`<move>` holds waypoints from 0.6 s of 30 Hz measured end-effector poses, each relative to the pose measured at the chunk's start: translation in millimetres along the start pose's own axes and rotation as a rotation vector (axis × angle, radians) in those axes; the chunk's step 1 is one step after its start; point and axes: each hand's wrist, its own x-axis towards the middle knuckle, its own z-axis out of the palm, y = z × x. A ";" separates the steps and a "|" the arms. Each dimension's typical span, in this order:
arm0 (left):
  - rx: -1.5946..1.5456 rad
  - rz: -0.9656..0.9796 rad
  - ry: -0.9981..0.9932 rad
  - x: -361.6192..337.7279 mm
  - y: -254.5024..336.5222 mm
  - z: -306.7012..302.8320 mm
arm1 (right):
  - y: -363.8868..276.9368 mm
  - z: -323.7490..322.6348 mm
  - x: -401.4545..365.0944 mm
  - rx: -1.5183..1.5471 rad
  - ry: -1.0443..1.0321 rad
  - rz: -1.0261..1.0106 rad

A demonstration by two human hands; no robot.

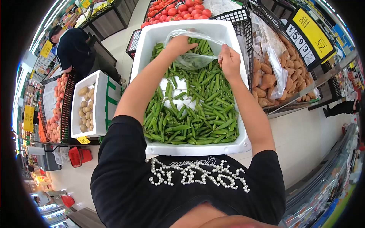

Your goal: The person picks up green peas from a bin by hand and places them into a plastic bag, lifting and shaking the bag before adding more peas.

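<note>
A clear plastic bag [194, 60] hangs with its mouth spread over a white foam box [138, 81] of green pea pods [213, 98]. At the bag's right rim, my right hand [230, 60] is closed in a pinch on the film. My left hand [178, 45] reaches to the bag's mouth from the left, its thumb stretched out and apart from the fingers. Film partly covers those fingers, and I see nothing gripped in them. Several pods show beside the thumb and through the film. White patches of the box bottom show between the pods in the middle.
Tomatoes [180, 11] lie behind the box. To the right are brown tubers [283, 68] under a yellow price sign [312, 30]. At left stands a foam box of potatoes [86, 110]. A person in dark clothes [78, 51] stands beyond it.
</note>
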 end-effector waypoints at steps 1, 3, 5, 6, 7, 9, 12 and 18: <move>0.104 0.040 -0.012 -1.8 -4.8 -1.8 | -0.1 0.3 0.9 0.010 0.006 -0.006; 0.278 -0.099 -0.361 -1.5 8.2 -19.0 | 0.4 0.1 -1.0 0.013 0.013 -0.011; 0.346 -0.170 -0.563 -8.6 21.9 -37.1 | 1.0 0.4 -0.1 0.004 0.010 -0.023; 0.295 -0.097 -0.530 -18.3 26.1 -42.4 | 2.8 -0.2 -0.3 -0.001 0.000 -0.023; 0.246 -0.026 -0.493 -28.5 29.0 -48.2 | 4.2 -1.6 0.5 -0.005 -0.011 -0.025; 0.166 0.058 -0.374 -49.9 26.2 -49.0 | 6.7 -0.4 1.7 -0.008 -0.022 -0.021; 0.080 0.139 -0.213 -90.4 21.8 -48.4 | 5.7 2.3 0.4 -0.003 -0.056 -0.026; -0.342 -0.095 -0.097 -206.1 11.7 -134.5 | 6.4 0.5 0.0 -0.009 -0.048 -0.008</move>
